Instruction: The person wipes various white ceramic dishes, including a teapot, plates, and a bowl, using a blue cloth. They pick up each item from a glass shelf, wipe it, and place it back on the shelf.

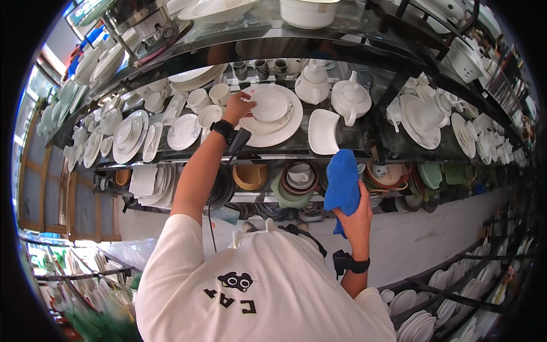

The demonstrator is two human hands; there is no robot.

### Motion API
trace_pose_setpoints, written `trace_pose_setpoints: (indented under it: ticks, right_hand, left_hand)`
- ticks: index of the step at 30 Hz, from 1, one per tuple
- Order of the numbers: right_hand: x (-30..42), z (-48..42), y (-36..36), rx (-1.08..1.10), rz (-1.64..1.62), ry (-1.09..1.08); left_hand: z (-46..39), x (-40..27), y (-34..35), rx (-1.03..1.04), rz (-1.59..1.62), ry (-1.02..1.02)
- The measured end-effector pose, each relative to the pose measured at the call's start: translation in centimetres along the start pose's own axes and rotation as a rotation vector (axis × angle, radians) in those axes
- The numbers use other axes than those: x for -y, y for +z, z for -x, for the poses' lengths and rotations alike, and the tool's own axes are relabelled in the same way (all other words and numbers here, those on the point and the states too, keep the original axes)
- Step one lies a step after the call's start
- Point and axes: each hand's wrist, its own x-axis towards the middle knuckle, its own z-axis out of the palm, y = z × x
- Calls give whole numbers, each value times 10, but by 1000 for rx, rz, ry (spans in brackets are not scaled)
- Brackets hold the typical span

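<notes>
My left hand (239, 107) reaches over the glass shelf, its fingers at the left rim of a small white round dish (270, 104). Whether they grip that rim is hard to tell. Beneath the dish lie a patterned plate and a large white round plate (273, 137), stacked. In my right hand (358, 216) a blue cloth (343, 181) is bunched up, held in front of the shelf edge. Just beyond the cloth is a white curved dish (323, 131). Two white lidded teapots (312, 83) (351, 99) stand behind it.
White cups (198, 100) and a patterned oval plate (184, 131) stand left of my left hand. Small dark cups (261, 69) line the back. An upper shelf edge (273, 47) overhangs. Bowls, including a yellow one (250, 176), fill the lower shelf. Racks of plates (421, 327) stand behind me.
</notes>
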Motion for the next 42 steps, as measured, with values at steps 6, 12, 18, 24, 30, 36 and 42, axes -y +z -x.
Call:
trace_pose_setpoints:
  ticks: [6, 12, 18, 24, 30, 36, 42]
  right_hand:
    - [6, -3, 8, 29, 26, -35]
    - [17, -9, 16, 80, 38, -53]
    - [18, -11, 29, 92, 29, -23]
    - [25, -15, 42, 103, 18, -62]
    - [39, -22, 49, 141, 24, -87]
    - [44, -23, 54, 153, 47, -152]
    - [42, -15, 59, 168, 42, -108]
  left_hand:
    - [3, 7, -4, 52, -88, -47]
    - [21, 8, -17, 6, -468, 283]
    - [88, -43, -59, -201, -498, 478]
    - [123, 21, -128, -348, -675, 232]
    - [126, 27, -116, -346, -891, 363]
    - [98, 40, -113, -98, -1001, 600]
    - [83, 47, -113, -19, -1077, 454]
